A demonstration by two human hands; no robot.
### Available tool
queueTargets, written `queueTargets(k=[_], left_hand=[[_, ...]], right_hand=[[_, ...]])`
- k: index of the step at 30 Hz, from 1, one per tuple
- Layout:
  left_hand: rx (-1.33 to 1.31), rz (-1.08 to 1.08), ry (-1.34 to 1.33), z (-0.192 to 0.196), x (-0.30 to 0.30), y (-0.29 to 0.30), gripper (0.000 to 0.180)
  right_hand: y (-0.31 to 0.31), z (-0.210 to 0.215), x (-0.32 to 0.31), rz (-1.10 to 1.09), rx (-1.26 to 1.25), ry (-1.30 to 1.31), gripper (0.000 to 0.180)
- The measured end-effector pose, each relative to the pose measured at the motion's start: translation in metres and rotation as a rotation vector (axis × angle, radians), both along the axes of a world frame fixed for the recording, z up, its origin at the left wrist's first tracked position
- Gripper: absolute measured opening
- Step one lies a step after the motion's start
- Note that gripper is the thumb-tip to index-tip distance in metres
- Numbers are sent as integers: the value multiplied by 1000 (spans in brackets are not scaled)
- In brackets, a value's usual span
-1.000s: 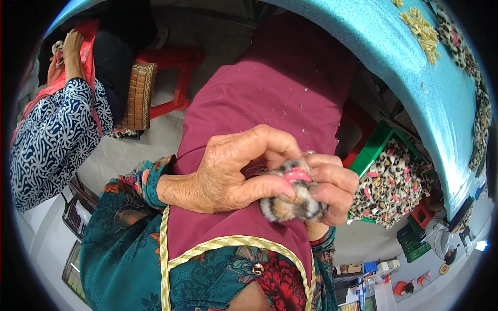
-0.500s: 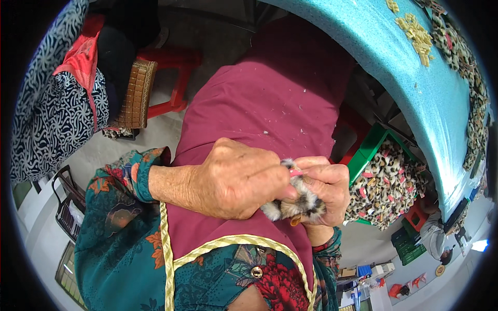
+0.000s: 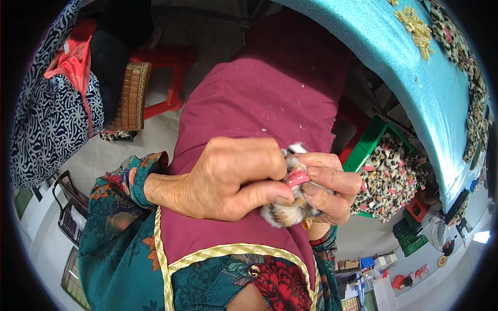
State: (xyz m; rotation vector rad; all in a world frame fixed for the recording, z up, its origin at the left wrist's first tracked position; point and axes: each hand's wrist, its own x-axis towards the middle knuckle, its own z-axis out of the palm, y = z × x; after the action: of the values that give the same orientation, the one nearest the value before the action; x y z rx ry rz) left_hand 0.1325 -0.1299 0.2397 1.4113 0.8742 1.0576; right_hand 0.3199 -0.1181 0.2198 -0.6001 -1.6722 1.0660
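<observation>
Risk: the pink clip (image 3: 297, 178) is small and pinched only at fingertip level; a slip of the thumb could let it pop off the fur piece (image 3: 284, 211) and drop onto the maroon apron (image 3: 270, 103) or the floor. The fur hides much of the clip, so it may seat crooked.

Left hand (image 3: 228, 179): curled nearly closed, thumb and fingers pressed on the fur piece and touching the clip.

Right hand (image 3: 329, 189): fingers folded around the fur from the right, narrow grip, touching the clip.

Fur piece sits between both hands, over the lap, near the green crate (image 3: 371, 145) of spotted fur pieces at right
</observation>
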Motion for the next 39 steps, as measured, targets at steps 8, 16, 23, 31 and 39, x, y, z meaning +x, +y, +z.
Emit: queueTargets(k=[8,16,23,31,39], left_hand=[[-37,79,-89,3,-3,3,30],[20,55,-25,8,-6,10,26],[-57,69,-7,12,-3,7,25],[102,102,19,4,-3,11,30],[-60,141,-1,5,0,10,33]], right_hand=[[1,2,-4,-8,-17,-17,37],[4,3,-5,8,-64,30,39],[2,0,-8,-18,-71,26,40],[5,-1,-4,8,-80,19,43],[4,1,-13,-68,-74,13,44]])
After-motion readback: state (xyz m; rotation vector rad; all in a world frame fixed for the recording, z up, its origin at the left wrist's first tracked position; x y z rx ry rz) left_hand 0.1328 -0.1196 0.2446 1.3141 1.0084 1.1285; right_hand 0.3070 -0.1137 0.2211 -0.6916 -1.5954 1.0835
